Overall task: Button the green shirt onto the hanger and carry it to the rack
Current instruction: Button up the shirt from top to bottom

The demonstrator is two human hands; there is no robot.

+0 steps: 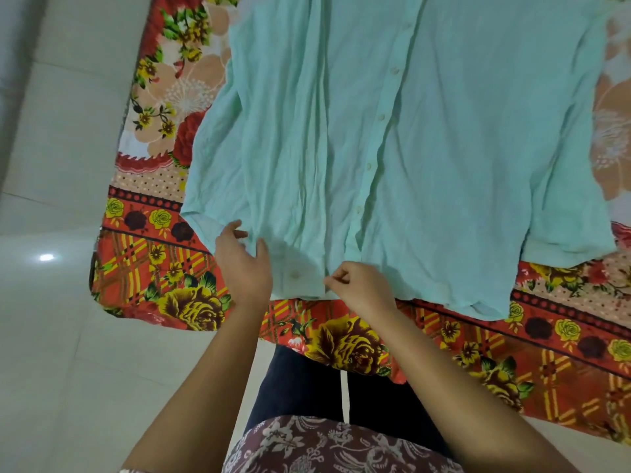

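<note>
Pale floor tiles border a bed under a red floral bedsheet (164, 302). At the near edge, the right hand (362, 288) pinches the hem of the mint-green cotton button-up shirt (444, 165) near its placket, while the left hand (244, 264) lies open on the hem, fingers spread. Outward, the shirt lies flat, front up, small white buttons (368, 165) running away along the placket. Tugging the hem could skew the fronts and misalign buttons with holes. Collar and any hanger are cut off; no rack shows.
</note>
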